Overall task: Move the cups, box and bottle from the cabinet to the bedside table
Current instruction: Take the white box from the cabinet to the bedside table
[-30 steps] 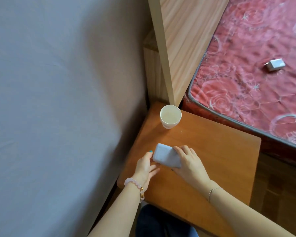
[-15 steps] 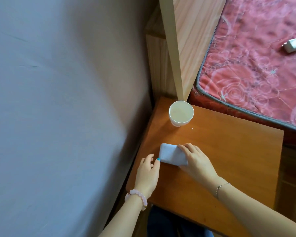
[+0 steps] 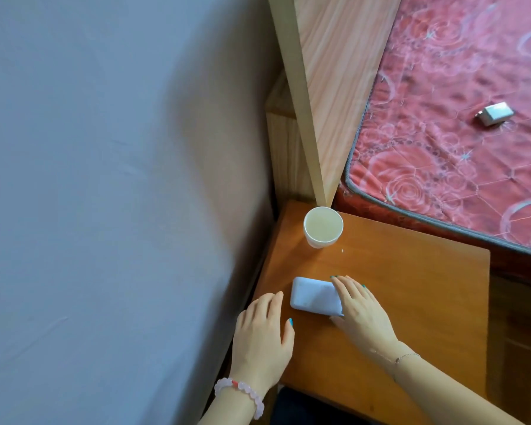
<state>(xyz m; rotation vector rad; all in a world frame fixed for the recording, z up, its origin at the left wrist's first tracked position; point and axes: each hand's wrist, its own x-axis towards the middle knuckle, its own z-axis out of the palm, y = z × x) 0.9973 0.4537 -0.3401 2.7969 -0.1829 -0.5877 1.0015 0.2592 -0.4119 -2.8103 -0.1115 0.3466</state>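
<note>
pale blue rounded rectangular box (image 3: 314, 299) lies flat on the orange-brown wooden bedside counter (image 3: 411, 286), in the near-left part of the top, long side running roughly left-right

right hand (image 3: 362, 311) sits over the box's right end: fingers (image 3: 347, 289) nearly straight, slightly spread, laid on the box top. thumb mostly hidden at the near right corner, can't tell if it presses the box

left hand (image 3: 262, 335) is just left of the box, not touching it. its fingers are relaxed, close together, holding nothing, palm down over the counter's left edge; thumb tip points toward the box's near left corner with a small gap

teal polish on the nails of both hands

white paper cup (image 3: 323, 227) stands upright, mouth up, at the counter's far left corner, apart from the box

pink bead bracelet (image 3: 242, 394) on the left wrist, thin chain bracelet (image 3: 406, 357) on the right wrist

light wood headboard panel (image 3: 334, 87) rises directly behind the cup. red rose-pattern mattress (image 3: 457, 148) runs along the counter's far edge, to the right of the panel; small white rectangular block (image 3: 495, 113) lies on it, well apart from the counter

plain grey-blue wall (image 3: 105, 179) fills the left side, dark wood floor (image 3: 518, 332) shows right of the counter
</note>
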